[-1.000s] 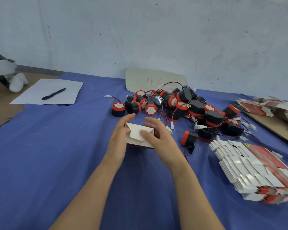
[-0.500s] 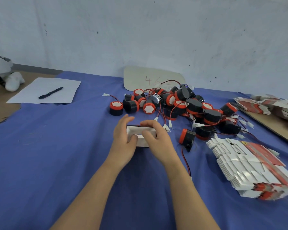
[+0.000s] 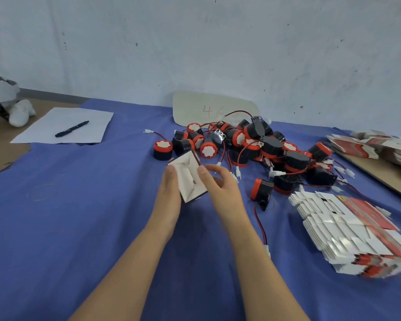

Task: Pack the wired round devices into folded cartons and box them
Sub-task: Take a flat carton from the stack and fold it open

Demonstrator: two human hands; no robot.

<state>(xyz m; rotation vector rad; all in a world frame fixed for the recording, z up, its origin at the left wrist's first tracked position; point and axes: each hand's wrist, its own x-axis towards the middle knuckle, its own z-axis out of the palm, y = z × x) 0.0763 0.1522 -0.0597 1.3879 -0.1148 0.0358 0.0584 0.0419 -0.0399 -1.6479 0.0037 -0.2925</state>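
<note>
The carton (image 3: 189,179) is at the middle of the frame, its folded white end facing up, grasped in the grip of the left hand (image 3: 169,193). The right hand (image 3: 220,191) has its thumb at the carton's right edge; whether it grasps, I cannot tell. This end looks closed, so I judge that next a device (image 3: 262,192) from the counter (image 3: 79,216) goes inside, with its wire tucked in.
</note>
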